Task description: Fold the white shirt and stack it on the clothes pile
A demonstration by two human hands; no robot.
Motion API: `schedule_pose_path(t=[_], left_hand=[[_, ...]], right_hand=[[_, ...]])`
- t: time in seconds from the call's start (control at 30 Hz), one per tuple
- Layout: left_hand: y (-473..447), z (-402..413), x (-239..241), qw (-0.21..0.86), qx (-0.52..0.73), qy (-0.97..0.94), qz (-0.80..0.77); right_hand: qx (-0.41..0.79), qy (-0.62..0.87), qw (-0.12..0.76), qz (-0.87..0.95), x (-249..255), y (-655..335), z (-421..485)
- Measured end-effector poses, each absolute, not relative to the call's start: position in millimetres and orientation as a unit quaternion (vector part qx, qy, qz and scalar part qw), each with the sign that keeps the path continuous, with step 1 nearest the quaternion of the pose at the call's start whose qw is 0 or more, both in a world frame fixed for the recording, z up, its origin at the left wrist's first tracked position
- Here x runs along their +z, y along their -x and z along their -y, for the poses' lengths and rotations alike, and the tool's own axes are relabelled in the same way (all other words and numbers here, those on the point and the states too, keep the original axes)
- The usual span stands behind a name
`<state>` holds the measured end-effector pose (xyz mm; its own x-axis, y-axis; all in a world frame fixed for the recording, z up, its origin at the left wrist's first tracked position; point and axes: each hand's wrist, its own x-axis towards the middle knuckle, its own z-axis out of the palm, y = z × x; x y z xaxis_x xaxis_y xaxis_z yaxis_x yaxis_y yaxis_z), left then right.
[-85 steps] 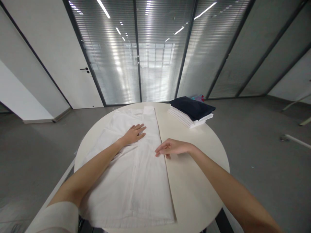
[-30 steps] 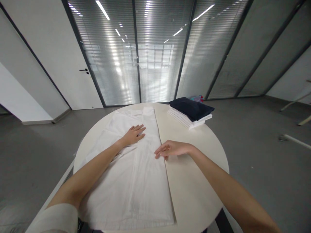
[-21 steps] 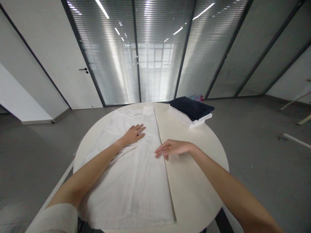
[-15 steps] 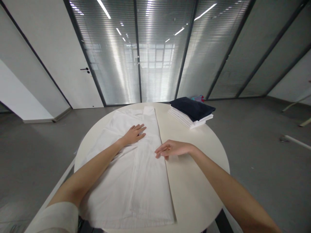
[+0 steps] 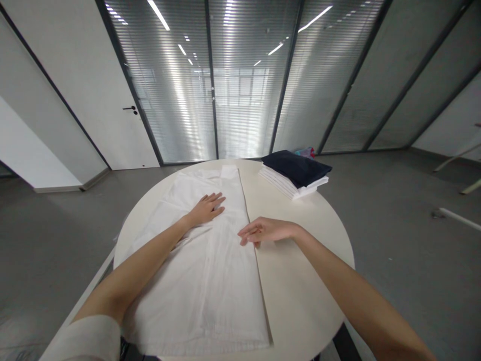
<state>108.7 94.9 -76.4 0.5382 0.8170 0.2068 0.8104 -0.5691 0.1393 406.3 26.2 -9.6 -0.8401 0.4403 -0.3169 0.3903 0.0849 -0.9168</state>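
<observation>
A long white garment (image 5: 225, 281) lies on the round table, smoothed mostly flat with a straight folded edge along its right side. Small wrinkles gather near my left forearm. My left hand (image 5: 206, 208) rests palm down on its upper middle, fingers stretched out and slightly spread. At the right edge of the cloth is my right hand (image 5: 265, 230), its fingers loosely bent and their tips over the fabric border. Nothing shows pinched in it, though its underside is hidden.
The round cream table (image 5: 300, 281) carries a stack of folded white cloths (image 5: 291, 188) with a dark navy folded cloth (image 5: 296, 168) on top at the back right. A small colourful item (image 5: 308, 152) shows behind that stack. Glass panels with blinds (image 5: 244, 100) stand beyond the table.
</observation>
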Motion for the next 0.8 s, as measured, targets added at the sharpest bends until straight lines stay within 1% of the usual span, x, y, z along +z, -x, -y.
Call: schedule_pose_path(t=[0.13, 0.33, 0.47, 0.6, 0.8], left_hand=[[-108, -96, -78, 0.014, 0.130, -0.876, -0.464], [-107, -98, -80, 0.017, 0.134, -0.875, -0.465], [-108, -97, -79, 0.018, 0.133, -0.877, -0.461], [-108, -96, -79, 0.014, 0.132, -0.877, -0.463], [-109, -96, -78, 0.013, 0.128, -0.876, -0.464]], right_hand=[[0.621, 0.277, 0.021, 0.733, -11, -407, -27], [0.682, 0.211, 0.033, 0.699, -17, -412, -33], [0.670, 0.257, 0.039, 0.696, -20, -413, -34], [0.679, 0.251, 0.026, 0.689, -19, -411, -33], [0.659, 0.267, 0.027, 0.703, -17, -410, -33]])
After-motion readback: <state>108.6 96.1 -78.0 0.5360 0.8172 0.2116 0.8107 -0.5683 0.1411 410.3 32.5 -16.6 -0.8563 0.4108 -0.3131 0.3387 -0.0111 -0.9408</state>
